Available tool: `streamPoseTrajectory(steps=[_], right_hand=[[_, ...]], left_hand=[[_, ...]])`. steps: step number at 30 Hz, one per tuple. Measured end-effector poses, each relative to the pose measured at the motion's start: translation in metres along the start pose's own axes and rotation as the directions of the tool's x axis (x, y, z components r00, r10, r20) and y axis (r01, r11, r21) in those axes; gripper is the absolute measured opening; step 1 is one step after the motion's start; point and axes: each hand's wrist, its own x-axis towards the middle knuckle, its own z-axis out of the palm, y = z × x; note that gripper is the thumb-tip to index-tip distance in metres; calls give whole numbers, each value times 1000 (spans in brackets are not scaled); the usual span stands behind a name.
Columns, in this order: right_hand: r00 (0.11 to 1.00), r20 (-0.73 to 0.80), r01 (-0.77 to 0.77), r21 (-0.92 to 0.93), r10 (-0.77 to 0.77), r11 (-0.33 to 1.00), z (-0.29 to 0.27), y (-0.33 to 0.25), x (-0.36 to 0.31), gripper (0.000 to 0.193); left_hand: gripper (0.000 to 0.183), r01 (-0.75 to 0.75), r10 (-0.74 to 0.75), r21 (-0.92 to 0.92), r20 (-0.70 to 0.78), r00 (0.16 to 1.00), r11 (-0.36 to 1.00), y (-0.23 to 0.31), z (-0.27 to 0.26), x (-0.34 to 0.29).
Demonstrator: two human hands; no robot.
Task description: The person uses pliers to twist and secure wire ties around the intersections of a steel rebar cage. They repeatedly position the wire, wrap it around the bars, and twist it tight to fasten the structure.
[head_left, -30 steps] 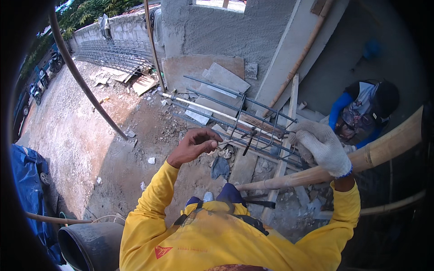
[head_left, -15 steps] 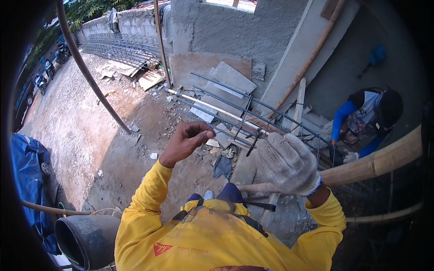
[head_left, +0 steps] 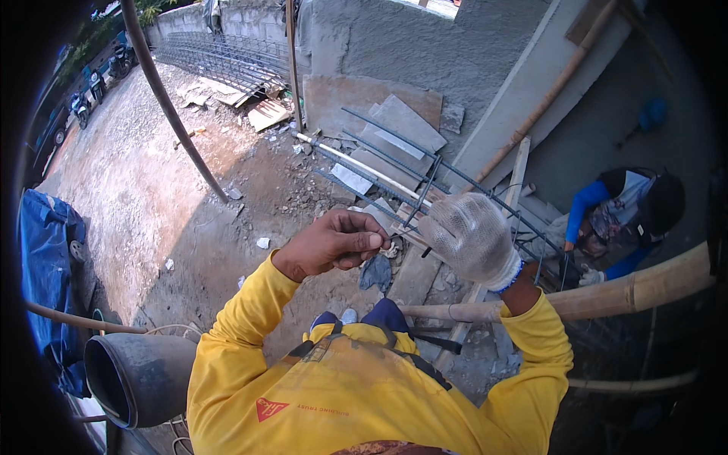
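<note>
My bare left hand (head_left: 337, 244) is closed in a pinch, its fingertips at the near side of the rebar cage (head_left: 432, 180). What it pinches is too small to make out. My right hand (head_left: 472, 236), in a pale knitted glove, is curled round a dark metal tool (head_left: 426, 252). Only the tool's dark end shows below the fingers; the palm hides the rest. Slanting from upper left to lower right, the cage has long ribbed bars joined by square stirrups. A pale pole (head_left: 364, 168) lies along it.
At the right a co-worker in blue sleeves (head_left: 588, 203) crouches by the cage's far end. A thick bamboo pole (head_left: 629, 285) crosses before them. Broken boards (head_left: 394, 133) lean at the grey wall. A dark drum (head_left: 155, 375) and blue tarp (head_left: 49, 265) stand left.
My left hand has moved down and right, nearer the gloved hand. The right hand has turned and closed more, covering most of the dark tool. The view has shifted slightly.
</note>
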Motion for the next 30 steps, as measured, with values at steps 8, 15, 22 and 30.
streamPoseTrajectory(steps=[8,15,22,30], right_hand=[[999,26,39,-22,-38,999,1,-8,7,26],[957,269,-158,175,107,972,0,-23,7,27],[958,216,-214,98,190,972,-1,-35,-3,35],[938,234,-296,160,255,942,-1,-30,7,30]], left_hand=[[19,98,-98,-16,-2,995,995,-8,-11,1],[18,-132,128,392,38,991,910,-15,-9,-2],[26,10,-71,544,92,993,839,-9,-16,-16],[34,-183,159,800,110,981,572,-30,-6,-22]])
